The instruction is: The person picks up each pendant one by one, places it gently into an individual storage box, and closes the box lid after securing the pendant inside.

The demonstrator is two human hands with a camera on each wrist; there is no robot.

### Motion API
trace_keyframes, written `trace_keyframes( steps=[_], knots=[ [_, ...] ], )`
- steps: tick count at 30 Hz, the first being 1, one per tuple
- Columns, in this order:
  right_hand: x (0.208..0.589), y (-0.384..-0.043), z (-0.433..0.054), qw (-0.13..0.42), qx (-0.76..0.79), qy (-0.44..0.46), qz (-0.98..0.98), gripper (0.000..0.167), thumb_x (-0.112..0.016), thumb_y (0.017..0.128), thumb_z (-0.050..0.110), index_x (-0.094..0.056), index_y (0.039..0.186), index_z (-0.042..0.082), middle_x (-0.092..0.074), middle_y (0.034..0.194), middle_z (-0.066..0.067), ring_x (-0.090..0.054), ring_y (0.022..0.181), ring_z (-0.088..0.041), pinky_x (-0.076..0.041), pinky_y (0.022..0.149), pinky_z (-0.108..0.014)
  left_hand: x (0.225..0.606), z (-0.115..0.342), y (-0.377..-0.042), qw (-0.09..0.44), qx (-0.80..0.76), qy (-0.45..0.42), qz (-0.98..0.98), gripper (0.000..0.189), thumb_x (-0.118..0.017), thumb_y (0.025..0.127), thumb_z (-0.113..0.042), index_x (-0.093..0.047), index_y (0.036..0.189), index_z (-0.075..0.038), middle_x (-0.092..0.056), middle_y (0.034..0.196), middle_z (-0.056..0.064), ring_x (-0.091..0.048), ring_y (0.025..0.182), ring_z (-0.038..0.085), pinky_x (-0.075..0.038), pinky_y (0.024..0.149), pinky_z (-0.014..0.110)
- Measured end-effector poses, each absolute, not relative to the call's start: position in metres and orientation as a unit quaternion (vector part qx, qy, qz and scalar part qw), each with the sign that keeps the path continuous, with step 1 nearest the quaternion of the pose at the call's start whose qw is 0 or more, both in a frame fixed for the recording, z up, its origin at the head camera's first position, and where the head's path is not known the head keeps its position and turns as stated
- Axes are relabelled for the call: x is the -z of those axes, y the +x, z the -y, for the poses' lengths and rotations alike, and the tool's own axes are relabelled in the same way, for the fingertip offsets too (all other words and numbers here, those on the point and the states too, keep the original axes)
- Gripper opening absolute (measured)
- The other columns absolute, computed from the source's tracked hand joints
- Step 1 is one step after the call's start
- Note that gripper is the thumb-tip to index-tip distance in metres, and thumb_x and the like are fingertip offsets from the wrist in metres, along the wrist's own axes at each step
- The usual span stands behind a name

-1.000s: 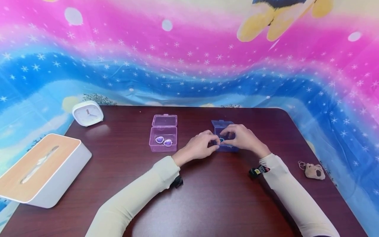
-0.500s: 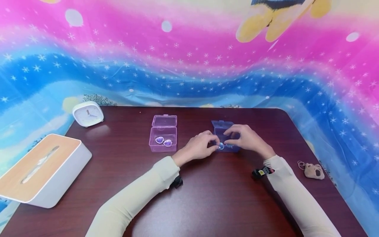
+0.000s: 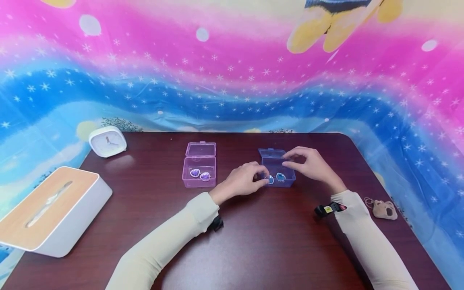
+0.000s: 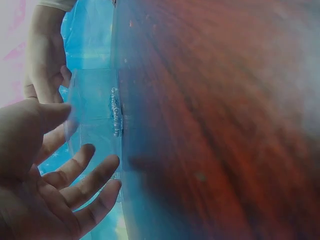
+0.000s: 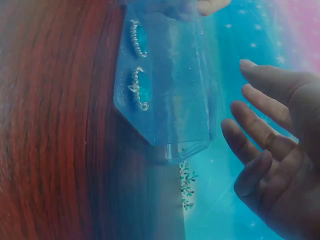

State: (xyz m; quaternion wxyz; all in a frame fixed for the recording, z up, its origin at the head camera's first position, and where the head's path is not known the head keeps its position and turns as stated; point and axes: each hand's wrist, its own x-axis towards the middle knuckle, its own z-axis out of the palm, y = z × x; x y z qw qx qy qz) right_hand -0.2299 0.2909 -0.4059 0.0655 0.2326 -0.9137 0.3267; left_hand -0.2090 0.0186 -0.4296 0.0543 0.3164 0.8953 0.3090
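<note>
In the head view a translucent blue lidded box (image 3: pixel 273 164) stands on the table with its lid tipped back. Two blue gem ornaments with silvery beaded rims lie on its floor; the right one (image 3: pixel 280 177) shows fully, the left one (image 3: pixel 271 180) is partly behind fingertips. My left hand (image 3: pixel 243 179) pinches the box's left wall at the rim between thumb and finger, its other fingers spread in the left wrist view. Just above the box's right side hovers my right hand (image 3: pixel 308 163), its fingers relaxed and holding nothing, apart from the box in the right wrist view.
Left of the blue box stands a pink lidded box (image 3: pixel 199 183) holding two purple gem ornaments (image 3: pixel 195 173). A white clock (image 3: pixel 108 141) and a wood-topped tissue box (image 3: pixel 58 209) sit at the left. A beige pouch with a loop (image 3: pixel 385 209) lies near the right edge.
My right hand has let go of the right blue ornament, risen and drawn back to the right, uncovering both ornaments. The left hand has stayed at the box's wall.
</note>
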Motion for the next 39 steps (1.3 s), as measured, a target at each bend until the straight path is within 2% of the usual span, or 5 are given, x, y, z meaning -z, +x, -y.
trace_keyframes(
  steps=[7,11,16,24,39],
  knots=[
    [0.409,-0.235,-0.295,0.038,-0.375,0.134,0.916,0.035,-0.071,0.098,0.031,-0.072,0.124,0.007,-0.075,0.115,-0.013,-0.07,0.095,-0.026,-0.052,0.075,-0.02,0.429,-0.022,-0.211,0.067,-0.409,0.242,-0.877,0.06,-0.059,0.102,-0.046,-0.041,0.147,-0.011,-0.058,0.122,0.009,-0.058,0.11,0.022,-0.053,0.093,0.038],
    [0.415,-0.24,-0.299,-0.031,-0.418,0.042,0.907,0.05,-0.062,0.102,0.044,-0.066,0.134,0.005,-0.074,0.121,-0.021,-0.072,0.102,-0.033,-0.049,0.06,-0.024,0.428,-0.032,-0.216,0.114,-0.515,0.169,-0.833,0.066,-0.052,0.106,-0.038,-0.03,0.158,-0.006,-0.052,0.144,0.017,-0.05,0.137,0.031,-0.041,0.116,0.046],
    [0.423,-0.242,-0.305,-0.129,-0.44,-0.035,0.888,0.059,-0.057,0.101,0.054,-0.063,0.138,0.009,-0.07,0.131,-0.018,-0.071,0.105,-0.023,-0.048,0.061,-0.031,0.43,-0.048,-0.224,0.194,-0.626,0.066,-0.753,0.068,-0.047,0.109,-0.035,-0.02,0.163,-0.004,-0.041,0.162,0.016,-0.036,0.153,0.031,-0.029,0.126,0.047],
    [0.432,-0.244,-0.306,-0.164,-0.452,-0.014,0.877,0.065,-0.055,0.101,0.059,-0.064,0.139,0.008,-0.07,0.134,-0.014,-0.073,0.106,-0.021,-0.052,0.072,-0.033,0.443,-0.056,-0.232,0.205,-0.666,0.063,-0.715,0.054,-0.041,0.111,-0.019,-0.029,0.159,0.003,-0.055,0.152,0.018,-0.048,0.146,0.029,-0.035,0.123,0.043],
    [0.433,-0.25,-0.303,-0.125,-0.479,-0.027,0.868,0.048,-0.062,0.101,0.049,-0.072,0.128,0.01,-0.077,0.12,-0.006,-0.071,0.095,-0.012,-0.051,0.07,-0.032,0.441,-0.057,-0.233,0.151,-0.669,0.073,-0.724,0.055,-0.048,0.107,-0.01,-0.031,0.16,-0.008,-0.062,0.145,0.012,-0.054,0.14,0.029,-0.042,0.118,0.042]
  ],
)
